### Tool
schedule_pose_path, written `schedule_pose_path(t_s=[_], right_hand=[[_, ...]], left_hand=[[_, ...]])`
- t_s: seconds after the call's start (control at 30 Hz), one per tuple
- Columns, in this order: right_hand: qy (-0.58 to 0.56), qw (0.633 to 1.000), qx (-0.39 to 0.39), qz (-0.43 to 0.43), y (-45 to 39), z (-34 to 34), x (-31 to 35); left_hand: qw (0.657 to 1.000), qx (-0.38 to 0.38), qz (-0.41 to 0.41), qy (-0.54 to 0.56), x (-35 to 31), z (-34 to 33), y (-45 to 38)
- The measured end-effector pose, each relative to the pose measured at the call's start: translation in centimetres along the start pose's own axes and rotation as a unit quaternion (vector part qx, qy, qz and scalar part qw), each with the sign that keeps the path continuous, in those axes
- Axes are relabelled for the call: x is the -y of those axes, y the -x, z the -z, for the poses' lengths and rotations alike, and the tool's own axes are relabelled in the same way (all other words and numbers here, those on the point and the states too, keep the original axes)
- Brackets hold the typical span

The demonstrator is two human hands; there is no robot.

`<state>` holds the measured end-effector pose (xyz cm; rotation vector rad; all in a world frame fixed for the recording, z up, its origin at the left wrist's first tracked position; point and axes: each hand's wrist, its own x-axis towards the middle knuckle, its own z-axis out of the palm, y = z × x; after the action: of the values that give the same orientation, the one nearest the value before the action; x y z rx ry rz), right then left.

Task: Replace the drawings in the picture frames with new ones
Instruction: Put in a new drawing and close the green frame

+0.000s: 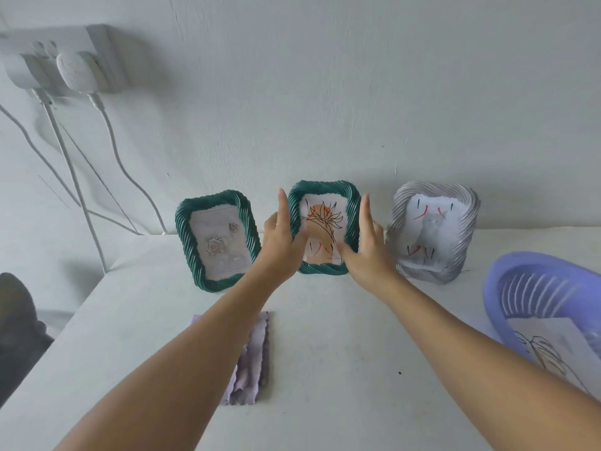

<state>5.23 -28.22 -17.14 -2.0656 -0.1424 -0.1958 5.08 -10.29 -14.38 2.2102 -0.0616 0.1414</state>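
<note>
Three picture frames are standing in a row on the white table [341, 336], leaning near the wall. The middle green frame [353, 219] is sitting between the two hands. The left hand [282, 237] is reaching to its left edge with the fingers straight and spread, and the right hand [367, 247] is doing the same at its right edge; both thumbs are lying over the lower front of the frame. I cannot tell if the palms are really pressing the edges or only staying just beside them, because the hands are hiding those edges. The drawing [322, 219] inside is showing a black line plant with an orange shape, but its lower corners are covered by the thumbs.

The left green frame [185, 242] is holding a pale picture with small roses, hard to read. The grey frame [471, 222] on the right is holding a sheet with red and black strokes; its surface is looking blurred.

At the right edge, a purple basket [500, 281] is cut off by the picture border, and a sheet [549, 343] with a line drawing is lying in it, only partly visible. A purple cloth [257, 353] is lying on the table, half hidden under the left forearm.
</note>
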Motion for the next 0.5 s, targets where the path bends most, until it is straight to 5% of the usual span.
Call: schedule_pose_path(t_s=[0.5], right_hand=[[-0.167,0.985,0.050,0.008,1.9,1.8,-0.3]], left_hand=[[0.959,0.118,0.033,0.254,0.2,2.0,2.2]])
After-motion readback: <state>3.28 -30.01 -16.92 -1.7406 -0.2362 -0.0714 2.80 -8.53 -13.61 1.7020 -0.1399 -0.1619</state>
